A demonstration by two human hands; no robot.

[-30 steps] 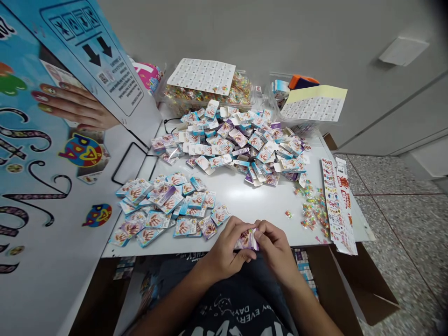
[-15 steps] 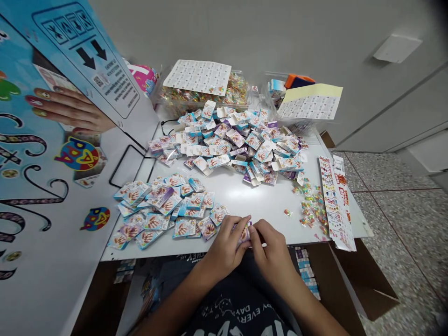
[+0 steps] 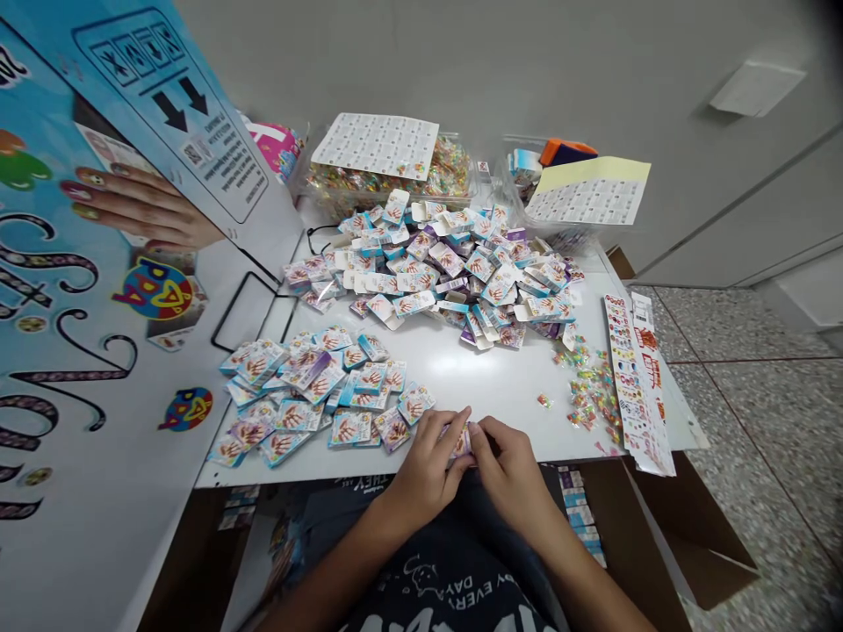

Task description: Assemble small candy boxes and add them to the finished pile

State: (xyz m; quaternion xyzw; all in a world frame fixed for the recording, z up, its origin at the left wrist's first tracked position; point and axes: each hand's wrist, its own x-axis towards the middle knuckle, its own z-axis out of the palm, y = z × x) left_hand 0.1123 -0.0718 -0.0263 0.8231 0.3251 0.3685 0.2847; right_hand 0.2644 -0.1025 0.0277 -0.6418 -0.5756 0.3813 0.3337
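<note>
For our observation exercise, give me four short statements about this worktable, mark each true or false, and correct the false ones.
1. The left hand and right hand are both on one small box. True.
2. Small colourful packets lie on the white table beside the sticker strips. True.
3. The sticker strips lie at the table's left end. False: they lie at its right end.
4. The table bears just one heap of boxes. False: a near pile lies at left, a larger pile farther back.

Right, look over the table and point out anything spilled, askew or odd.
The printed strips on the right look askew: their near ends overhang the edge of the table. One small colourful packet looks stray, lying apart from the scatter of packets beside the strips.
</note>
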